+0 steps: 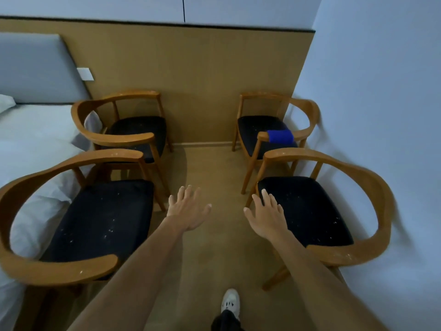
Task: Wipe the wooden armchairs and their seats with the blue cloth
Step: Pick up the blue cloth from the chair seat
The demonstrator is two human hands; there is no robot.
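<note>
Several wooden armchairs with black seats stand in two rows with an aisle between. The near left chair point(28, 259) and near right chair point(372, 187) have pale specks on their seats and arms. The far left chair point(100, 137) and far right chair point(307, 108) stand against the wood-panelled wall. A folded blue cloth point(280, 136) hangs over the near armrest of the far right chair. My left hand point(188, 209) and my right hand point(267, 216) reach forward over the aisle, fingers spread, holding nothing. My right hand's fingertips overlap the near right seat's front corner.
A bed with white sheets point(35, 144) and a grey headboard point(33, 68) lies behind the left chairs. A pale wall point(381, 91) runs close behind the right chairs. My white shoe point(230, 304) stands on the brown floor point(210, 168) in the aisle.
</note>
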